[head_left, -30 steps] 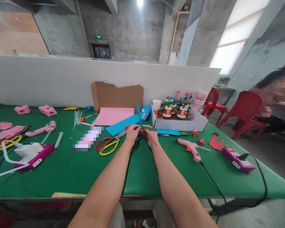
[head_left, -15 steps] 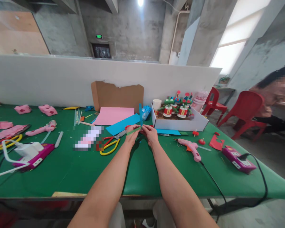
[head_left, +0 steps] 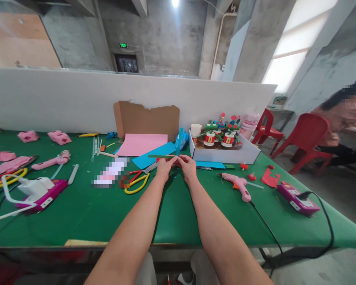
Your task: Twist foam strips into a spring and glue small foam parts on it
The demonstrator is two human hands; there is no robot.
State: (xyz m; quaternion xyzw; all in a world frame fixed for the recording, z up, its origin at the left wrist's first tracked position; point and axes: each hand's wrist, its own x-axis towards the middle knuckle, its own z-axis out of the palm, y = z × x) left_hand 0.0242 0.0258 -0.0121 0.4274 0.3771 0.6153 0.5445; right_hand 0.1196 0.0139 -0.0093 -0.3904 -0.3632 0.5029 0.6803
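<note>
My left hand point(head_left: 165, 165) and my right hand point(head_left: 187, 165) meet fingertip to fingertip above the green table, both pinched on paper strips. A green strip point(head_left: 158, 156) points left over my left hand, and a blue strip point(head_left: 178, 142) stands up from between the fingertips. Where the strips meet is hidden by my fingers. Beside my left hand lie scissors with yellow and red handles point(head_left: 138, 184). Behind the hands are a blue paper sheet point(head_left: 154, 154) and a pink sheet point(head_left: 145, 145).
A white box point(head_left: 225, 155) of small cup figures stands behind right. A pink glue gun point(head_left: 240, 185) and purple power strip point(head_left: 298, 200) lie right; another power strip point(head_left: 52, 196) is left. A person point(head_left: 335, 114) sits near red chairs at far right.
The green strip has swung from a slant to nearly level, reaching farther left. The blue strip's top has tipped to the right. Both hands remain together in about the same place.
</note>
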